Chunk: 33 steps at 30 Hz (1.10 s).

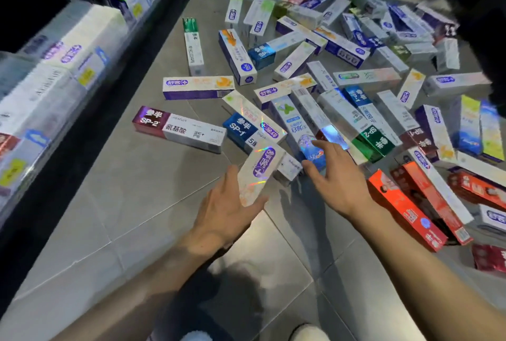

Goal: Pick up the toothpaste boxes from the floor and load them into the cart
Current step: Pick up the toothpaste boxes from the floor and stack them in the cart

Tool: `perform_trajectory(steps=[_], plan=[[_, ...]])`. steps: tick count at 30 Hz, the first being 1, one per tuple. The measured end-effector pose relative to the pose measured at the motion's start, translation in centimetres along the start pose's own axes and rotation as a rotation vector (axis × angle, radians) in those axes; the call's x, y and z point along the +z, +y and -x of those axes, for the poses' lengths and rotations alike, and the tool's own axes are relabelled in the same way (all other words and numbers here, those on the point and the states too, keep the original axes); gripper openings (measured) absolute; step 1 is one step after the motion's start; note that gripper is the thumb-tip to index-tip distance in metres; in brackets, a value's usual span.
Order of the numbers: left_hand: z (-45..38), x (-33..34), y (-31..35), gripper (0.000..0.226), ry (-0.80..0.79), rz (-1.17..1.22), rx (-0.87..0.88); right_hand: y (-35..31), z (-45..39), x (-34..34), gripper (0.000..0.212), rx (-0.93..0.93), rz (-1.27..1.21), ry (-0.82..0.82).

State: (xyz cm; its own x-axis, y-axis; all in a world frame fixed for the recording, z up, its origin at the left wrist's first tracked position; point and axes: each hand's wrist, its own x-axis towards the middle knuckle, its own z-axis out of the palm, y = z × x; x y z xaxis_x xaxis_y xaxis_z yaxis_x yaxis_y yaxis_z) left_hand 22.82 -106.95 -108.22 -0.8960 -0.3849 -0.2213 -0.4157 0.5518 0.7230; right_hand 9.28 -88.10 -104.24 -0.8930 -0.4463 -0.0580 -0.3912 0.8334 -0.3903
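Grabbing boxes off floor (142, 204)
L hand (224, 212) pinching holo box (257, 176), kept clear; R hand (336, 173) spread, reaching near blue box (312, 149).

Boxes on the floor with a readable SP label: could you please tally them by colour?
Blue boxes: 3
Green box: 1
Maroon boxes: 2
Total: 6
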Motion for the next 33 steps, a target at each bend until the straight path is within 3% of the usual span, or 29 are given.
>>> perform_trajectory(steps=[5,9,15,19,24,28,33], plan=[[-0.7,-4.5,-1.7,0.068,0.121,0.158,-0.13,-2.5,-3.3,3.8,0.058,0.022,0.031,-0.116],[-1.5,-6.3,-3.5,0.062,0.22,0.227,-0.239,-2.7,-5.7,6.3,0.06,0.073,-0.007,-0.182],[-1.8,-6.2,-5.9,0.048,0.203,0.311,-0.337,-2.7,-5.5,9.6,0.077,0.176,0.051,-0.222],[-2.6,-5.3,-5.8,0.051,0.199,0.338,-0.368,-3.3,-4.8,10.6,0.072,0.223,0.033,-0.244],[-3.7,-4.2,-4.3,0.054,0.223,0.394,-0.429,-4.2,-3.8,9.9,0.053,0.237,-0.211,-0.18],[-4.0,-4.4,-2.8,0.048,0.204,0.488,-0.426,-5.7,-3.2,8.0,0.056,0.288,-0.425,-0.114],[-5.3,-7.2,2.1,0.045,0.286,0.665,-0.377,-8.6,-3.3,2.7,0.061,0.226,-0.726,-0.007]])
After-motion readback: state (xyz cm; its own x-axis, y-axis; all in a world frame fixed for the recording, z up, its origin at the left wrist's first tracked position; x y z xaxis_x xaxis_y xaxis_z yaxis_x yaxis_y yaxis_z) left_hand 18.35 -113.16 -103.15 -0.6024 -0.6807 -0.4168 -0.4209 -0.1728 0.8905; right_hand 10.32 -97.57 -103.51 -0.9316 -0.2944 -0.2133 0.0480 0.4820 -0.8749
